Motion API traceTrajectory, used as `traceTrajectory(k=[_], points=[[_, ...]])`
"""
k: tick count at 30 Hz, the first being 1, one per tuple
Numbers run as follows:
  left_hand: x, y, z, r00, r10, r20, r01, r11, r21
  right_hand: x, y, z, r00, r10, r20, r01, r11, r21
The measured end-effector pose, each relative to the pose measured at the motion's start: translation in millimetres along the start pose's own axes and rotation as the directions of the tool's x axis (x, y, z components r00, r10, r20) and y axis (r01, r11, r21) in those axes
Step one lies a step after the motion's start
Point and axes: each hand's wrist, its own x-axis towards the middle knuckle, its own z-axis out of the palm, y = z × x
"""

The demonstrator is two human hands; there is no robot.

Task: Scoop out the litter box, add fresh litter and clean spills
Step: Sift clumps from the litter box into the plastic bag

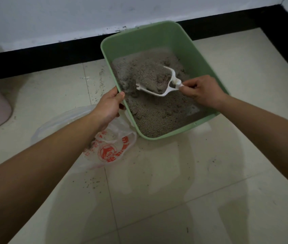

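Scoop (158,94) handle hidden in right hand (204,90), bag (115,152) half-covered

Both bare forearms reach forward from the lower part of the view and draw toward each other. The left arm rises from the lower left corner with its wrist nearly straight. The left hand (108,104) grips the side rim of the litter box (104,48), thumb on the top edge and fingers curled round it. The right arm comes in from the right edge. The right hand (204,91), back upward, pinches the handle end of the scoop (164,94) between thumb and curled fingers.
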Motion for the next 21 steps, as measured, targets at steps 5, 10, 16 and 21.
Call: traceTrajectory(k=[5,10,16,21], points=[[-0.9,1.3,0.9,1.0,-0.004,-0.003,0.004,1.0,-0.009,-0.2,5.8,-3.0,0.999,0.043,-0.026,-0.043,0.999,-0.018],[0.0,-0.8,-0.2,1.0,-0.01,0.004,0.01,1.0,-0.016,0.1,3.4,1.0,0.999,0.046,-0.017,-0.046,0.999,0.013],[0.9,-1.8,-0.6,1.0,-0.003,0.01,0.004,1.0,-0.021,-2.7,1.1,6.3,0.999,0.051,0.01,-0.051,0.999,0.006],[0.8,-2.0,-0.8,1.0,-0.001,0.011,0.001,1.0,-0.018,-5.8,-3.9,7.2,0.999,0.039,0.01,-0.04,0.997,0.065]])
